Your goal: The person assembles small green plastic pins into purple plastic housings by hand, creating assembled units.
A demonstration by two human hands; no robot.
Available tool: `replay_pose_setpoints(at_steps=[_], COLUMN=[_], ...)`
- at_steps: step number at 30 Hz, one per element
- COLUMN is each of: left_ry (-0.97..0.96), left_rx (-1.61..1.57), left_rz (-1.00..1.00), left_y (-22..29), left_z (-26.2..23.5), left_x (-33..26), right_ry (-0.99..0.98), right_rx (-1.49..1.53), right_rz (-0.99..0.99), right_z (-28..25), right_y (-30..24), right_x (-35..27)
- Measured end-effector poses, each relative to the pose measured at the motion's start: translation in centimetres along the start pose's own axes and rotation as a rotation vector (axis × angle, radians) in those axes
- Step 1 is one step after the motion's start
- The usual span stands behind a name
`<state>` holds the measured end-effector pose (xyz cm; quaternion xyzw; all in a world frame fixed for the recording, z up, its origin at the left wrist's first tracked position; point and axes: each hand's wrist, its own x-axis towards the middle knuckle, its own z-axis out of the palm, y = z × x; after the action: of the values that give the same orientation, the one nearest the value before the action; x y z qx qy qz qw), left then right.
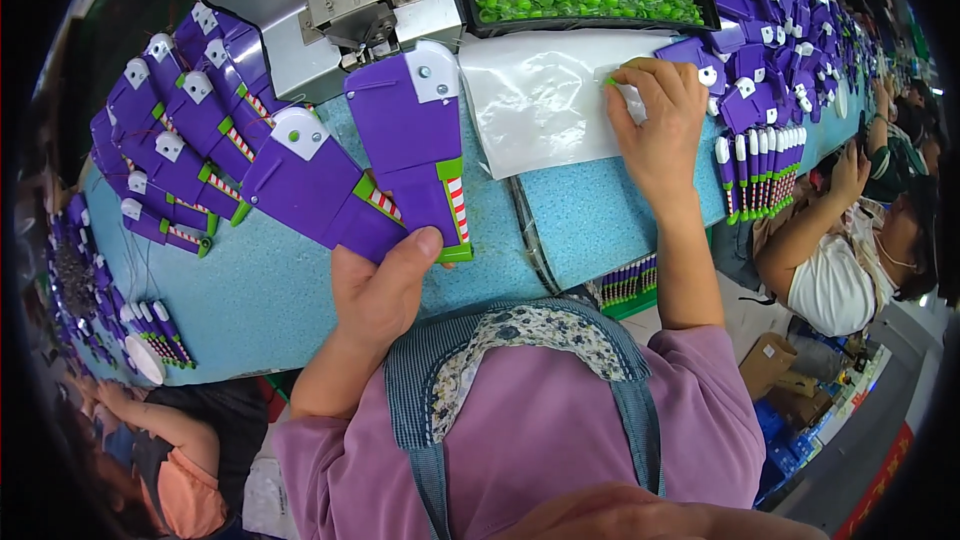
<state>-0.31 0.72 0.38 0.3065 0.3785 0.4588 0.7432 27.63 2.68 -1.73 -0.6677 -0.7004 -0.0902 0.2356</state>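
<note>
My left hand [385,290] is closed round the narrow ends of two flat purple plastic parts, fanned apart. The upright purple part [405,120] and the tilted purple part [300,185] each have a white corner piece, green trim and a red-and-white striped strip. The upright one's white corner is just below a metal clamp [372,28] on a machine. Over a white plastic sheet [535,105], my right hand [662,115] pinches a tiny green piece [611,81] between thumb and forefinger. Its exact shape is too small to tell.
A black tray [590,27] of small green and clear pieces stands behind the sheet. Similar purple parts [170,155] lie at left; more purple parts [750,70] are heaped at right, beside a neat row [762,170]. Co-workers [840,260] sit on both sides.
</note>
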Motion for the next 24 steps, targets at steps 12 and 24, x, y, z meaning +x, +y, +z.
replay_pose_setpoints(at_steps=[12,24], left_ry=[-0.053,-0.045], left_rx=[0.498,0.64], left_rz=[0.312,0.323], left_y=[-0.3,0.1], left_z=[0.5,0.2], left_x=[0.1,-0.6], right_ry=[-0.25,-0.379], right_rx=[1.24,1.187], right_rz=[0.171,0.139], right_z=[-2.4,-1.7], right_y=[-6.9,-8.6], right_x=[-0.9,-1.6])
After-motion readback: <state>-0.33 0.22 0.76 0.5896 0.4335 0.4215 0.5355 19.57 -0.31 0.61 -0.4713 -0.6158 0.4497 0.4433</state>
